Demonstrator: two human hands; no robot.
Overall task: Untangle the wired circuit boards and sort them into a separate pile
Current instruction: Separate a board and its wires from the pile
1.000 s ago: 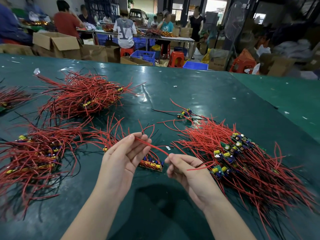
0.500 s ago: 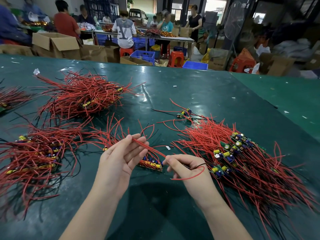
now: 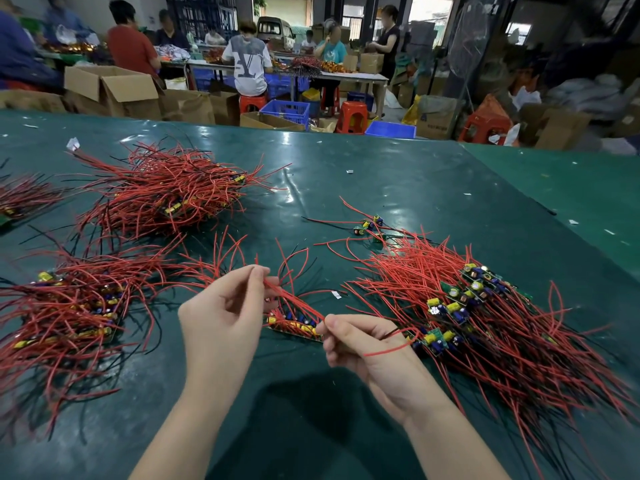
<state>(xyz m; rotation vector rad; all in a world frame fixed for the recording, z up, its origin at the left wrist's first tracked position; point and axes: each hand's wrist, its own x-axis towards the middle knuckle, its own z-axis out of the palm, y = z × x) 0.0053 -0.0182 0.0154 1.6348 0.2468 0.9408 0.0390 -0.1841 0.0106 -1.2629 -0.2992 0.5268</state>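
My left hand [image 3: 225, 313] pinches the far end of a red wire bundle [image 3: 294, 299] above the green table [image 3: 398, 188]. My right hand [image 3: 363, 344] pinches the same wires at their near end, with a red wire and a black wire looping out past its fingers to the right. Behind and between both hands lies a small row of circuit boards [image 3: 294, 327] with yellow and blue parts. A large tangled pile of wired boards [image 3: 485, 317] spreads to the right. A sorted pile [image 3: 65, 313] lies at the left.
Another red-wired pile [image 3: 166, 192] sits further back on the left, and a part of one [image 3: 20, 199] shows at the left edge. A few loose boards [image 3: 370, 226] lie mid-table. Cardboard boxes [image 3: 114, 88], stools and several people are beyond the table's far edge.
My left hand has risen slightly with the wire ends. My right hand has slid along the wires, and the loose red wire now loops out to the right of it.
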